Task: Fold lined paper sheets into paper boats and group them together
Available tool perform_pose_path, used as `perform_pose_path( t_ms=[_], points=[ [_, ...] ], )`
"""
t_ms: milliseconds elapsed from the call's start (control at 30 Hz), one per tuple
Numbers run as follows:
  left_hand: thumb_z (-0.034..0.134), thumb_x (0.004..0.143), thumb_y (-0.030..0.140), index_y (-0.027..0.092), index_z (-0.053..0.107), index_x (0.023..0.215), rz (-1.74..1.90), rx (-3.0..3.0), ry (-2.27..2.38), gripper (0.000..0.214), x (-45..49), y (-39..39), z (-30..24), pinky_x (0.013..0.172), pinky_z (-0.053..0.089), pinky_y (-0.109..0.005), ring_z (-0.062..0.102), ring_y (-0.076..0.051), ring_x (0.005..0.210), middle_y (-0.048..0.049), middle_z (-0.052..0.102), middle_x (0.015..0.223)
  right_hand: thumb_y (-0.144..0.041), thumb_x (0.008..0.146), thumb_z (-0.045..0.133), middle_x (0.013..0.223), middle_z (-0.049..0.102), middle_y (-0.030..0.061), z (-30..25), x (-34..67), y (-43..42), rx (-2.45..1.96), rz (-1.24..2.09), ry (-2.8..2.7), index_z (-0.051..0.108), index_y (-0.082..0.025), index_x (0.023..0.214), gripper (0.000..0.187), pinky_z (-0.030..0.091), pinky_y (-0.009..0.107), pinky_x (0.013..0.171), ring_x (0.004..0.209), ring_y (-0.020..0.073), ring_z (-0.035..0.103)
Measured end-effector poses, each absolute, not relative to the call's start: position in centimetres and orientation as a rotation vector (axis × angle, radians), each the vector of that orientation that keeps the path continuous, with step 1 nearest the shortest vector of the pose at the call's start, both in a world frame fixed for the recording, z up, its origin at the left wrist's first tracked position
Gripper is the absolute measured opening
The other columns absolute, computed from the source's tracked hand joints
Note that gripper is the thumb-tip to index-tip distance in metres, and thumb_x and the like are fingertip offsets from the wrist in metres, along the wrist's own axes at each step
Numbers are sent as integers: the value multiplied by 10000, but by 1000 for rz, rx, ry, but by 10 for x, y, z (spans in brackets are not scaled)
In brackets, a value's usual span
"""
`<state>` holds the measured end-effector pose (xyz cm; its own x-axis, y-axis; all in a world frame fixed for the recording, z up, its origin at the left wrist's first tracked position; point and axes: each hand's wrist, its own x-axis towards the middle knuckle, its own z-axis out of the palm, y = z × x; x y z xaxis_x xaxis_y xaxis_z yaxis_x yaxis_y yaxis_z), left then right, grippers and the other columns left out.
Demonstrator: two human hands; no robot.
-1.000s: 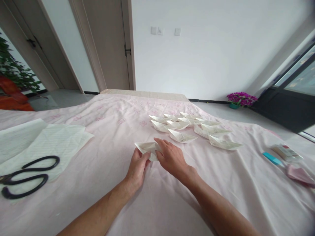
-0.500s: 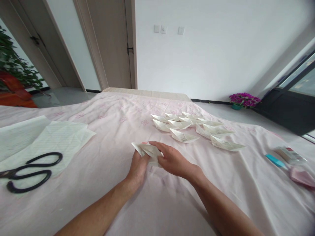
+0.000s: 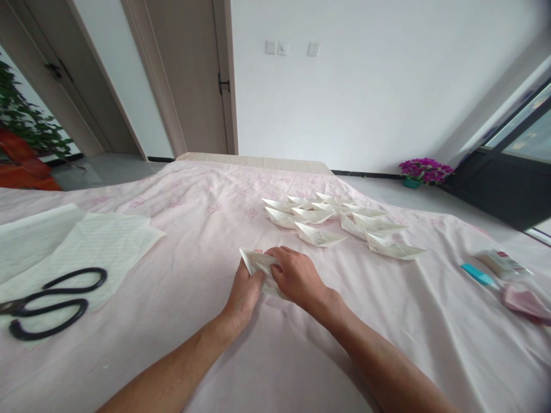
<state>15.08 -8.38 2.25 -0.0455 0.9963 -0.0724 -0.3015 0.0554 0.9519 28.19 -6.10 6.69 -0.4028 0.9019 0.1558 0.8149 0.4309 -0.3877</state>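
Observation:
Between my hands is a folded paper boat [image 3: 257, 261], its pointed end sticking up to the left. My left hand [image 3: 244, 289] grips it from the left and below, thumb pressed on the paper. With fingers curled over its right side, my right hand [image 3: 298, 276] also holds it and covers much of that part. Beyond my hands, several finished paper boats stand grouped on the cloth; the nearest paper boat [image 3: 319, 235] is just past my right hand.
A pink flowered cloth [image 3: 206, 241] covers the surface. At left, black-handled scissors [image 3: 55, 304] lie on lined paper sheets [image 3: 116, 235]. Toward the right lie a blue object [image 3: 477, 274], a clear-wrapped pack [image 3: 503, 263] and a pink item [image 3: 525, 303].
My right hand has turned and curled further over the paper boat's right side. The boat has shifted slightly to the right. The view has moved a little.

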Motion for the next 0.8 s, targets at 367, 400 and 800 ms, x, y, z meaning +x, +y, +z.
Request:
perform_pose_path(
  t_ms=[367,400,800],
  points=[
    [524,613,104,161,624,960,1337,890,1079,366,152,-82,18,650,445,-234,578,-139,713,5,644,778,-71,783,467,984,683,47,48,280,-52,-1336,334,-2317,584,-203,1076,343,396,277,740,901,194,617],
    [525,608,106,162,625,960,1339,853,1086,370,151,-82,18,641,445,-232,583,-139,702,8,645,767,-63,779,466,966,680,43,47,280,-51,-1338,360,-2290,554,-198,1130,386,403,278,736,875,190,617],
    [627,595,111,163,637,970,1464,461,858,379,140,-68,25,707,530,-263,662,-162,811,-16,707,884,-240,810,710,1188,571,48,92,312,-64,-1135,182,-2436,682,-273,1033,227,461,299,739,919,175,599]
  ],
)
